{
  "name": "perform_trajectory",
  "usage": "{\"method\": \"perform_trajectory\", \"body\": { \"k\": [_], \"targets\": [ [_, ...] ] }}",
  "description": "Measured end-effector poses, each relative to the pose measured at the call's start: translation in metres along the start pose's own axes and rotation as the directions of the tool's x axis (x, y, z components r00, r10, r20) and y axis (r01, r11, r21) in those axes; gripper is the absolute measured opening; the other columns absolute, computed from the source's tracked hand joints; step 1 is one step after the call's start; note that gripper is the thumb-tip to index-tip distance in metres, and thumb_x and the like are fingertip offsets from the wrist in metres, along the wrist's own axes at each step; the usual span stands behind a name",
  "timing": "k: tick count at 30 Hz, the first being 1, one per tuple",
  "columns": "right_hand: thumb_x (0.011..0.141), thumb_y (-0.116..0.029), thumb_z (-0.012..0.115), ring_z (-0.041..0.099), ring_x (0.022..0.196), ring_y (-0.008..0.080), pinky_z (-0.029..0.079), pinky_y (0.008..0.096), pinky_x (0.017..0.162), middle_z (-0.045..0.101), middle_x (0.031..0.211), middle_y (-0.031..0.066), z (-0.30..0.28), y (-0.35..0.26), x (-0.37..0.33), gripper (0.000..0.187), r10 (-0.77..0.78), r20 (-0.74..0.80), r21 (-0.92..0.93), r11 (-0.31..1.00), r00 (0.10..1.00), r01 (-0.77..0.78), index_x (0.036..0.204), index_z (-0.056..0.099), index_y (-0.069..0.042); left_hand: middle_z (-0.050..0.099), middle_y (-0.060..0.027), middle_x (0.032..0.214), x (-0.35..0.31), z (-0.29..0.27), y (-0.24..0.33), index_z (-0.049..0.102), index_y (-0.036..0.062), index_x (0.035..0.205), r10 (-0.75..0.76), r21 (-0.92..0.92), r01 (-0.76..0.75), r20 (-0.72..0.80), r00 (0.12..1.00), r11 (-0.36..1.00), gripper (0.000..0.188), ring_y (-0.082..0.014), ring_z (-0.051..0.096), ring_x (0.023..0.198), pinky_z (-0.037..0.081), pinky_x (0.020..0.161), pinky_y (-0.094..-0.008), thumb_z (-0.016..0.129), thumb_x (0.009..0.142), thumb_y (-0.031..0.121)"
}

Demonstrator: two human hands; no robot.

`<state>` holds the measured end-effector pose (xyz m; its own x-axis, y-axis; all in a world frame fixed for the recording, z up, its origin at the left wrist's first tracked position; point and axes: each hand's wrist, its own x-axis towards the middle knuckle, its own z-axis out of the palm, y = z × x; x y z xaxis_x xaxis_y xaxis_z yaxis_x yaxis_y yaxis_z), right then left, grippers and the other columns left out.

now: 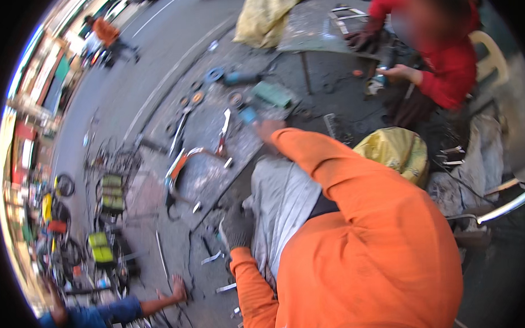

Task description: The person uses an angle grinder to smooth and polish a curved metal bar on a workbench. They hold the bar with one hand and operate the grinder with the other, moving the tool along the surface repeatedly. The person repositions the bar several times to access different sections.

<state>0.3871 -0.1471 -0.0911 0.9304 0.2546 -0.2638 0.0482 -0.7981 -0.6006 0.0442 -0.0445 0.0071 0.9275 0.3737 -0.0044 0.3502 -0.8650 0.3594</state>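
My right hand (268,129), bare and blurred, reaches over the far edge of a low metal-topped work surface (206,140). It appears closed around the rear of a blue angle grinder (248,115), whose round disc end points away from me. My left hand (238,226) wears a dark knitted glove and hangs low beside the grey cloth (284,189) over my lap. Its fingers are partly hidden, so their grip does not show. Between my hands and the road lie a curved metal frame with orange parts (180,166) and a red-handled tool (222,141).
A second blue grinder (238,77) and a green box (272,94) lie at the surface's far end. Beyond, a co-worker in red (455,76) handles a grinder at a low table (309,33). At lower left, another person's bare foot (178,289) rests near metal pieces.
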Motion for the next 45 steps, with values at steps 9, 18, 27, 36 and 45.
{"method": "perform_trajectory", "body": {
  "k": [9,18,27,36,45],
  "targets": [
    [0.101,-0.066,0.034,0.062,0.124,0.0465,0.045,0.0568,0.106,0.067,0.126,0.0309,-0.003,0.009,0.010,0.081,-0.068,0.145,0.011,0.998,0.987,0.067,0.126,0.068,0.004,0.069,-0.0245,0.124,-0.005,0.012,-0.018,0.065,-0.0053,0.128,-0.288,-0.308,0.231,-0.151,0.946,0.923,0.044,-0.0346,0.067,0.113,0.051,0.098,-0.0406,0.067,0.092,0.020],
    [0.099,-0.056,0.050,0.058,0.125,0.0504,0.042,0.0631,0.104,0.061,0.132,0.0301,0.000,0.021,-0.007,0.073,-0.036,0.025,0.056,0.998,0.999,0.035,0.146,0.040,-0.001,0.072,-0.0193,0.114,-0.006,0.026,-0.033,0.067,-0.0027,0.122,-0.235,-0.227,0.201,-0.136,0.962,0.953,0.037,-0.0305,0.068,0.102,0.052,0.089,-0.0416,0.068,0.092,0.018],
    [0.090,-0.038,0.064,0.068,0.093,0.0419,0.052,0.0539,0.082,0.069,0.096,0.0216,0.004,0.009,-0.142,0.036,-0.656,0.162,-0.027,0.744,0.737,0.667,0.103,0.061,-0.004,0.072,-0.0113,0.086,0.002,-0.021,0.017,0.072,-0.0023,0.096,-0.165,-0.497,0.033,-0.225,0.960,0.867,0.012,-0.0202,0.065,0.077,0.051,0.075,-0.0311,0.066,0.097,0.008],
    [0.087,-0.032,0.063,0.068,0.090,0.0424,0.051,0.0557,0.079,0.069,0.089,0.0207,0.003,0.004,-0.138,0.030,-0.626,0.063,-0.018,0.778,0.778,0.628,0.097,0.060,-0.004,0.075,-0.0126,0.100,0.047,0.001,0.028,0.072,-0.0030,0.109,-0.229,-0.661,0.134,-0.060,0.972,0.739,0.019,-0.0197,0.069,0.089,0.053,0.081,-0.0318,0.068,0.095,0.010],
    [0.084,-0.031,0.065,0.069,0.092,0.0413,0.052,0.0551,0.080,0.072,0.096,0.0207,0.003,0.002,-0.136,0.029,-0.531,0.148,-0.016,0.842,0.834,0.539,0.097,0.065,-0.005,0.073,-0.0157,0.096,0.043,0.070,-0.049,0.069,-0.0056,0.105,0.036,-0.512,-0.029,0.003,0.999,0.859,0.024,-0.0262,0.068,0.085,0.052,0.079,-0.0384,0.063,0.094,0.015]
  ]
}}
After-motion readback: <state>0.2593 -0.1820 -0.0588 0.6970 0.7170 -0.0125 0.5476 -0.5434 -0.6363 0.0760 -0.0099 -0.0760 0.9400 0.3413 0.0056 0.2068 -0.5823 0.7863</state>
